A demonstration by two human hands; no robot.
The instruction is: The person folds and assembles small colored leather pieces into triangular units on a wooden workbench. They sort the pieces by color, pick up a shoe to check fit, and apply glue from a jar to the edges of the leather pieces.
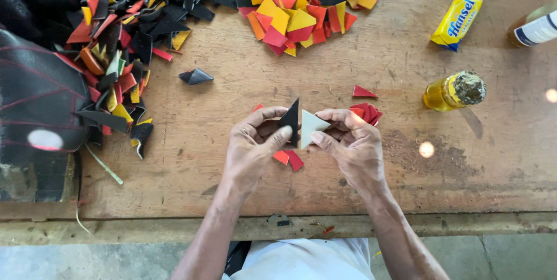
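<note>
Hands meet over the middle of the wooden table [360, 199], a little toward its near edge, both forearms coming up from that edge and converging, wrists bent slightly inward. Left hand [252, 149] is curled, thumb pressed against a black triangular piece [292, 119] that stands upright, point upward, pinched between thumb and fingers. Right hand [353, 144] is likewise closed in a pinch on a pale whitish triangular piece [312, 123], thumb on its lower edge, fingers curled behind it. The two pieces touch edge to edge between the hands. Small red pieces [289, 159] lie flat on the table directly under the hands; a small stack of red pieces [366, 112] sits just beyond the right hand's fingers, with a single red triangle [363, 91] a bit farther toward the far edge. Heap of red, orange and yellow triangles [296, 13] lies at the far edge, centre. Heap of mostly black scraps mixed with red and yellow [125, 42] fills the far left corner and runs down the left edge beside a black stitched item [35, 94]. Lone folded black piece [196, 76] lies between heaps and hands. Toward the right edge: yellow bottle with a crusted top [452, 90], yellow snack packet [459, 14], and part of another bottle [536, 28].
</note>
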